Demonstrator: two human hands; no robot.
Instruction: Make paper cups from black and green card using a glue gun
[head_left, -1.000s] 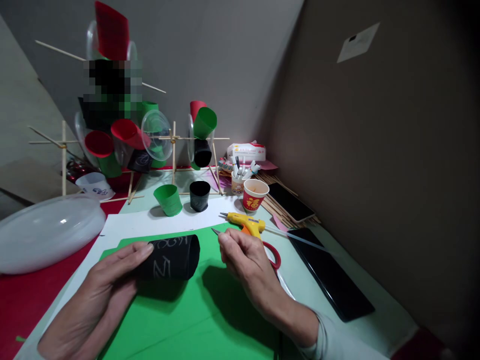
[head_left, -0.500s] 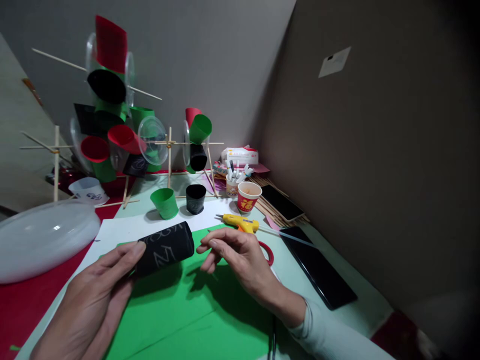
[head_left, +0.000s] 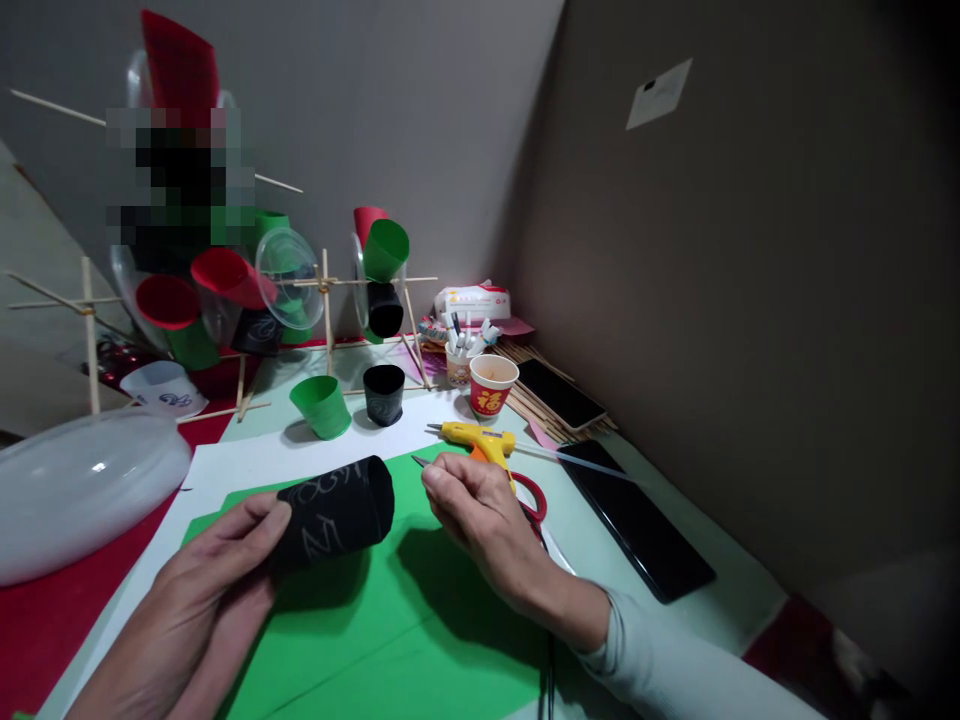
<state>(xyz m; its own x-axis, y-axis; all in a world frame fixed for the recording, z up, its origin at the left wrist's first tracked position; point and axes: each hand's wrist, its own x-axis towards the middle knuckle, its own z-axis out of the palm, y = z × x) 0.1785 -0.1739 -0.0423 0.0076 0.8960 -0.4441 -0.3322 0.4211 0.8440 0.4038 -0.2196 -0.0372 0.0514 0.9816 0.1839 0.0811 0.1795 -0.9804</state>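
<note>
My left hand (head_left: 202, 590) grips a black paper cup (head_left: 337, 510) with silver scribbles, held on its side just above a green sheet (head_left: 420, 640), open mouth facing right. My right hand (head_left: 480, 520) lies to the right of the cup with its fingers curled over a pair of red-handled scissors (head_left: 534, 497). The scissors' metal tip pokes out past my fingertips towards the cup. A yellow glue gun (head_left: 472, 435) lies just behind that hand.
White paper (head_left: 247, 460) lies under the green sheet. Behind stand a green cup (head_left: 321, 405), a small black cup (head_left: 383, 392), a red printed cup (head_left: 491, 385) and a stick frame hung with cups (head_left: 322, 290). A clear dome lid (head_left: 82, 490) sits left, dark phones (head_left: 637, 520) right.
Half a second ago my right fingers were spread in the air beside the cup; they have come down and curled onto the scissors. The black cup has stayed in my left hand.
</note>
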